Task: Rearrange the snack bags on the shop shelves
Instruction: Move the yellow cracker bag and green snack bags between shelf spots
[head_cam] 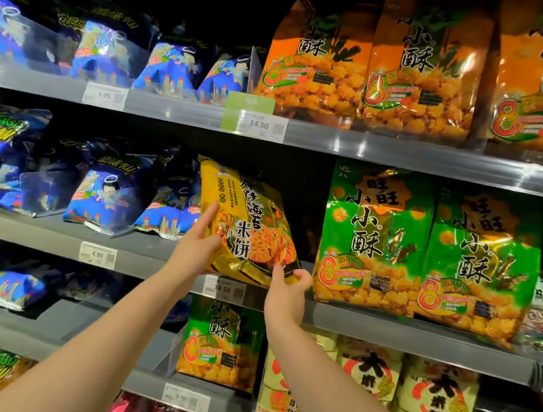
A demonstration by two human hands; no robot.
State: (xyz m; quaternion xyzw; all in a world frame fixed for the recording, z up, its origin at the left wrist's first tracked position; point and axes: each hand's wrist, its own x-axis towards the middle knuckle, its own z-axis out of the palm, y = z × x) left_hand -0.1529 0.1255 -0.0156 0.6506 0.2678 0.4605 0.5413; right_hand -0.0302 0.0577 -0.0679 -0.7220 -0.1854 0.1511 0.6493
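Head view, left hand (197, 248) gripping 米饼 bag (248, 216)

We have one view only, from a wide-angle camera worn on the head. It looks forward at the shelves from arm's reach, with the middle shelf (152, 257) across the centre, the top shelf (391, 150) above and a lower shelf (92, 327) beneath. Forearms enter from the bottom edge; the left hand (196, 244) and right hand (286, 292) hold the yellow bag (252, 213) mid-frame.
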